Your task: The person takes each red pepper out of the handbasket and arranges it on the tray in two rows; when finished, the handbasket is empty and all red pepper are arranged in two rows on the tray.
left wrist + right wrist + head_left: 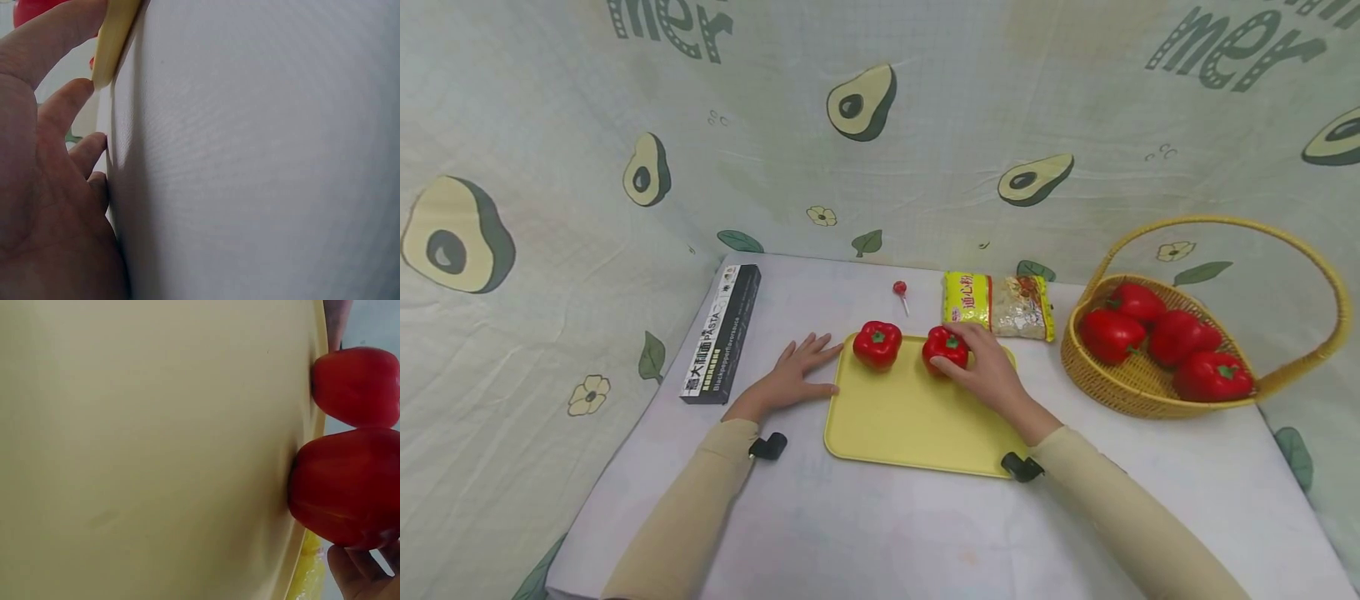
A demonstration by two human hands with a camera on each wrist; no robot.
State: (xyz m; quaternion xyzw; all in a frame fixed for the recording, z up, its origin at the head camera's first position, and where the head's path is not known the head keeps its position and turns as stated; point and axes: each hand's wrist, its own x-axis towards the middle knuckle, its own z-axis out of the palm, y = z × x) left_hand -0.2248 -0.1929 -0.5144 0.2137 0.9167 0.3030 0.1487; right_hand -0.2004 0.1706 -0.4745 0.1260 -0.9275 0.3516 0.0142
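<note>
A yellow tray point(917, 425) lies on the table with two red bell peppers at its far side. My right hand point(988, 371) grips the right-hand bell pepper point(942, 348), thumb on the near side and fingers behind it. In the right wrist view that held pepper point(347, 487) sits at the tray surface point(156, 444), fingertips against its side. The other bell pepper point(877, 344) stands upright near the tray's far left corner. At the left edge, my left hand point(793, 375) lies with fingers spread, thumb and index at the rim; its wrist view shows fingertips at the tray edge point(115, 47).
A wicker basket point(1097, 387) with a tall handle holds several red peppers on the right. Behind the tray are a lollipop point(900, 289) and a yellow bag of pasta point(967, 300). A black-and-white pasta box point(722, 333) lies at the left.
</note>
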